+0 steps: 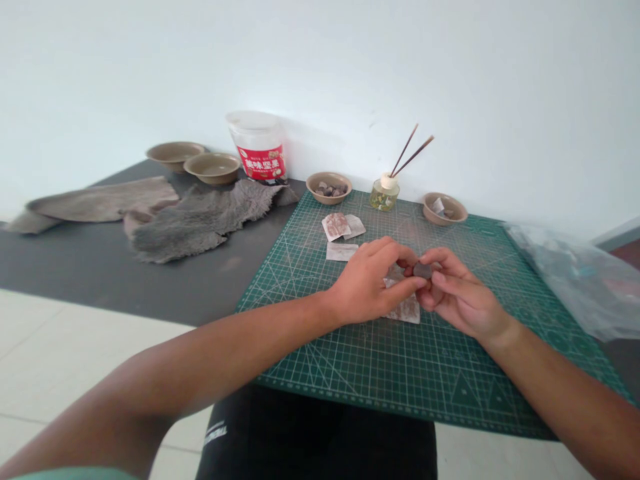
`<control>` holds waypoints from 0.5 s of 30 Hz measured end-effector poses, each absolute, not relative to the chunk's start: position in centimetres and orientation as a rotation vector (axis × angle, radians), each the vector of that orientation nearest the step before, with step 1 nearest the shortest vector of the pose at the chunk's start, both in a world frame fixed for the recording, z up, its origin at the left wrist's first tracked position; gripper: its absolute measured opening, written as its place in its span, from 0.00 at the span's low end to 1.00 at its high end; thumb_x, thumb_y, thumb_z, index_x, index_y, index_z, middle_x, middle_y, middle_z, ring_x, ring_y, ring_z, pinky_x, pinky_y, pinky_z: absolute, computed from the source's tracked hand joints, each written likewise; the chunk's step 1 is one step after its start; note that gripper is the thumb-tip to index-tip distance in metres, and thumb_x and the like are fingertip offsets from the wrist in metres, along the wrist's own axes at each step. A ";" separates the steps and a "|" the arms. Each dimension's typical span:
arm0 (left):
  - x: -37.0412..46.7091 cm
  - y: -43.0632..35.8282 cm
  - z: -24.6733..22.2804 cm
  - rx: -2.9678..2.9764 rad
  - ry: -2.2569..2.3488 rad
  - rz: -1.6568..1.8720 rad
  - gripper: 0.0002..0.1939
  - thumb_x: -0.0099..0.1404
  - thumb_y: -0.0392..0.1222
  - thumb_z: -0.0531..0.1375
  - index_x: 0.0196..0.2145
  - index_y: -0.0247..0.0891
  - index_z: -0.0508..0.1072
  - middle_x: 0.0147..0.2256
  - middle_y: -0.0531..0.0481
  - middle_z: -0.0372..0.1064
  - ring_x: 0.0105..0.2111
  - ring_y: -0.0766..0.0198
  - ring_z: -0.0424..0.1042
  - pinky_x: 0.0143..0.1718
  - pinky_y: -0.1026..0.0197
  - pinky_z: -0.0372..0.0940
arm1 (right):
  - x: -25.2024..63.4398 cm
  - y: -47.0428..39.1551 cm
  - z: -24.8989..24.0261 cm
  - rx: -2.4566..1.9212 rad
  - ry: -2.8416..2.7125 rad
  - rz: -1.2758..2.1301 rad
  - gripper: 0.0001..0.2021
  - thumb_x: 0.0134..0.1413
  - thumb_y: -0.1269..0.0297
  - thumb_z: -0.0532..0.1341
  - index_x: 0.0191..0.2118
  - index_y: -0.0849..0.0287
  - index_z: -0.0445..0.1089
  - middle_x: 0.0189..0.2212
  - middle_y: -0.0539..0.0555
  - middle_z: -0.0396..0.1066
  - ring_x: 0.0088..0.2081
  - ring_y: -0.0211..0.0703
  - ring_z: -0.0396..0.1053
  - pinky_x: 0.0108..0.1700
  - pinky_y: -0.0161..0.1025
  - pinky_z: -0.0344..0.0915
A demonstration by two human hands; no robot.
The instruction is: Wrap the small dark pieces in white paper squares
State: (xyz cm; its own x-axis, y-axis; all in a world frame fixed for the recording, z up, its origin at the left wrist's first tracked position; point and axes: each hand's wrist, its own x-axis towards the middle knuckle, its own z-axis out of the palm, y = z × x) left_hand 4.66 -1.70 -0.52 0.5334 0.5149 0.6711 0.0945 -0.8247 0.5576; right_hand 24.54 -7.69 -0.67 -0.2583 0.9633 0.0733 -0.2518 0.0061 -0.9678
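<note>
A small dark grey stone (423, 271) is pinched between the fingertips of both hands, just above the green cutting mat (350, 360). My left hand (373, 280) comes to it from the left, thumb below and fingers curled over. From the right, my right hand (460, 293) grips the stone with thumb and fingers. Beneath the hands lies a reddish-stained paper piece (407, 311), partly covered by my left hand. Farther back on the mat are a white paper piece (341, 251) and a stained square (336, 227) overlapping another piece.
A bowl of stones (329, 189), a reed diffuser (385, 193) and another bowl (445, 209) stand along the back. Left are a grey cloth (200, 223), two bowls and a red-labelled tub (260, 150). A plastic bag (575, 280) lies right.
</note>
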 end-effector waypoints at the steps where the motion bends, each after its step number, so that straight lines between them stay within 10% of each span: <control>1: 4.7 -1.7 -0.5 2.314 0.493 1.235 0.10 0.67 0.46 0.62 0.40 0.38 0.69 0.37 0.49 0.72 0.36 0.62 0.69 0.40 0.58 0.64 | 24.5 -7.7 -0.6 -0.867 -1.238 1.469 0.11 0.59 0.59 0.65 0.47 0.47 0.67 0.38 0.48 0.74 0.26 0.35 0.68 0.26 0.34 0.66; 15: 4.0 -1.3 0.0 2.399 0.428 1.089 0.10 0.66 0.44 0.60 0.44 0.38 0.68 0.40 0.47 0.72 0.41 0.58 0.70 0.44 0.55 0.63 | 25.3 -7.5 -0.8 -0.914 -1.448 1.259 0.09 0.59 0.59 0.64 0.46 0.47 0.71 0.41 0.51 0.71 0.29 0.38 0.66 0.28 0.37 0.65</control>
